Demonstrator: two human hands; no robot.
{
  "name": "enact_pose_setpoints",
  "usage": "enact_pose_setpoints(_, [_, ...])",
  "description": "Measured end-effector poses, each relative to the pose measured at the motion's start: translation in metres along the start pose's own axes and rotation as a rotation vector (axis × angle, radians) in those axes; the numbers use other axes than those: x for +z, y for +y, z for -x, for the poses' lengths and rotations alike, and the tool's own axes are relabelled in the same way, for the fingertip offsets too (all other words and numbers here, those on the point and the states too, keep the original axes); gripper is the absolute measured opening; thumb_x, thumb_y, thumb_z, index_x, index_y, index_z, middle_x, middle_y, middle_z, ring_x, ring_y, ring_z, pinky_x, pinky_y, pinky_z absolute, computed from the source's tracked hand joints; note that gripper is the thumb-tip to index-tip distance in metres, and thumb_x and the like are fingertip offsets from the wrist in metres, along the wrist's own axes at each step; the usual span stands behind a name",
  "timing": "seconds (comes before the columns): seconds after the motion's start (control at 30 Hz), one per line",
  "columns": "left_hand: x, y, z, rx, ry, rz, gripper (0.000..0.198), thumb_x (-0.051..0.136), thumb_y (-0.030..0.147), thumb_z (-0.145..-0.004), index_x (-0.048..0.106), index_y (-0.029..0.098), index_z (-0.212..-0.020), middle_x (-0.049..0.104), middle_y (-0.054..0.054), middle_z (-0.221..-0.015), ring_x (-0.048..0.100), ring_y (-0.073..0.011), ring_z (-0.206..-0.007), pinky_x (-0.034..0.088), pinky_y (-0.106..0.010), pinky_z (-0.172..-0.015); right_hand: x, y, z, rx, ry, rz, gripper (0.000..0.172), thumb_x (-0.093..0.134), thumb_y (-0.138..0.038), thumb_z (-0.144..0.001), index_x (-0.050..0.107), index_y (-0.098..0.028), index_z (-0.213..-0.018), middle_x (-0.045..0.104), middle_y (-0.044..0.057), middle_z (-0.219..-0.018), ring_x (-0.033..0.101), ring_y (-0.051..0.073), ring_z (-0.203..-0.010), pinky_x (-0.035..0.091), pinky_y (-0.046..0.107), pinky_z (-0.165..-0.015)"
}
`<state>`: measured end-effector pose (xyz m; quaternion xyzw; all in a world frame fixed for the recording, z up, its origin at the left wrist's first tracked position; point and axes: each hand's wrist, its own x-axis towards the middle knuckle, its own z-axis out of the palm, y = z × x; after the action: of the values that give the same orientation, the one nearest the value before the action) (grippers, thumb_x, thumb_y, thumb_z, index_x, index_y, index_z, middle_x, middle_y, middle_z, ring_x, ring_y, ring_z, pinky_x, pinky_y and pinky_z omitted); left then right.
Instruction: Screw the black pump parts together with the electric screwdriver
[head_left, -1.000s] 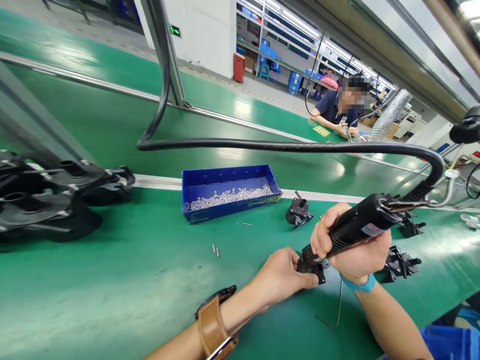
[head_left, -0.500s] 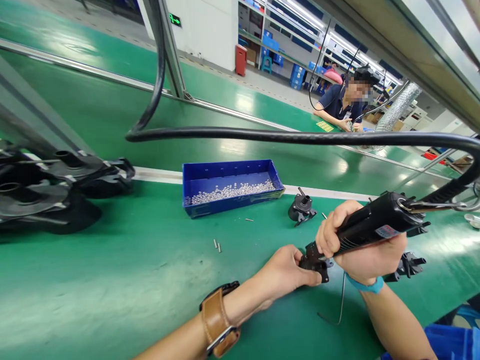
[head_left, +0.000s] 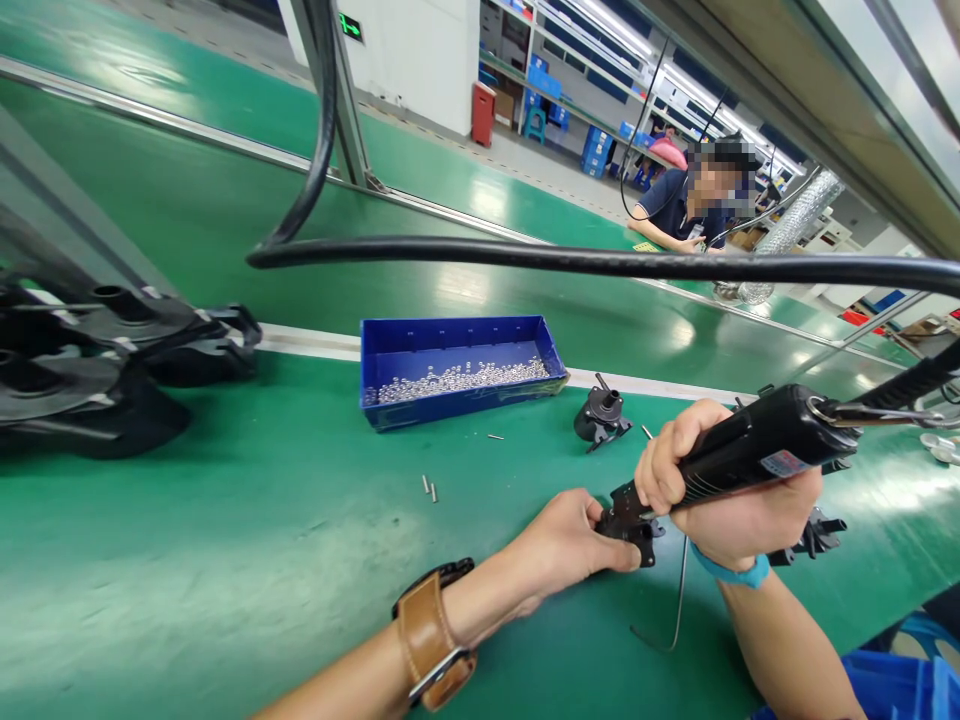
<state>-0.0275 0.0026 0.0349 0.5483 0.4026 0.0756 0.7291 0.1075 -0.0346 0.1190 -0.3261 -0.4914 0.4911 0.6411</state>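
My right hand (head_left: 739, 505) is wrapped round a black electric screwdriver (head_left: 765, 440), tilted with its front end down to the left. That end meets a small black plastic part (head_left: 643, 545), which my left hand (head_left: 574, 545) grips between thumb and fingers against the green bench (head_left: 322, 590). The screwdriver's tip is hidden at the part. A similar black part (head_left: 602, 412) stands just beyond my hands, and another (head_left: 817, 535) lies behind my right wrist. A thin bent metal rod (head_left: 681, 600) sticks out below my right hand.
A blue bin (head_left: 457, 405) holds many small shiny metal pieces. Several metal pins (head_left: 430, 488) lie on the bench. Larger black assemblies (head_left: 120, 370) stand at left. A thick black cable (head_left: 480, 252) crosses above the bench. A co-worker (head_left: 679, 210) sits across, at right.
The view has shifted slightly. Both hands keep their hold, with the screwdriver still against the black part; its rear end sits slightly further right.
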Motion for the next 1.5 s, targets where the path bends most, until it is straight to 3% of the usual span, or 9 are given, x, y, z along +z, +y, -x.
enact_pose_setpoints(0.13, [0.0013,-0.0009,0.0002,-0.012,0.016,-0.003,0.042,0.082,0.037,-0.054,0.049,0.022,-0.075,0.051,0.009,-0.064,0.042,-0.0119,-0.062,0.026,-0.028,-0.060,-0.0002,-0.0016,-0.0002,0.009,0.023,0.020,0.063,0.050,-0.081,-0.079,0.070,-0.021,-0.083,0.061,0.003,-0.055,0.054,0.019,-0.044,0.047,0.033,-0.045])
enact_pose_setpoints(0.3, [0.0043,-0.0023,0.0010,-0.028,0.067,0.017,0.050,0.083,0.034,-0.054,0.047,0.023,-0.087,0.049,0.010,-0.070,0.041,-0.0121,-0.066,0.028,-0.027,-0.059,-0.0071,-0.0005,-0.0024,-0.051,-0.040,0.028,0.065,0.048,-0.080,-0.080,0.072,-0.020,-0.085,0.061,0.003,-0.056,0.055,0.020,-0.045,0.048,0.033,-0.044])
enact_pose_setpoints(0.87, [0.0063,-0.0082,-0.0025,0.026,0.051,0.103,0.049,0.083,0.029,-0.054,0.043,0.024,-0.082,0.041,0.011,-0.068,0.035,-0.0113,-0.064,0.025,-0.027,-0.060,-0.0012,-0.0031,-0.0024,-0.012,0.019,0.017,0.063,0.048,-0.078,-0.082,0.072,-0.019,-0.084,0.060,0.003,-0.055,0.055,0.019,-0.043,0.046,0.032,-0.043])
enact_pose_setpoints(1.27, [0.0019,-0.0017,0.0008,-0.022,0.014,0.096,0.049,0.083,0.032,-0.051,0.049,0.022,-0.084,0.049,0.009,-0.070,0.041,-0.0125,-0.066,0.027,-0.028,-0.062,-0.0082,-0.0005,-0.0046,-0.030,-0.037,0.012,0.065,0.047,-0.078,-0.081,0.073,-0.019,-0.085,0.061,0.003,-0.054,0.054,0.019,-0.043,0.047,0.033,-0.043])
enact_pose_setpoints(1.5, [0.0034,-0.0066,-0.0045,-0.029,0.007,0.156,0.050,0.084,0.029,-0.049,0.051,0.022,-0.086,0.054,0.010,-0.069,0.046,-0.0128,-0.066,0.029,-0.028,-0.062,-0.0042,-0.0021,-0.0035,0.009,0.025,0.018,0.063,0.048,-0.079,-0.079,0.071,-0.020,-0.081,0.060,0.002,-0.054,0.054,0.018,-0.042,0.047,0.032,-0.043])
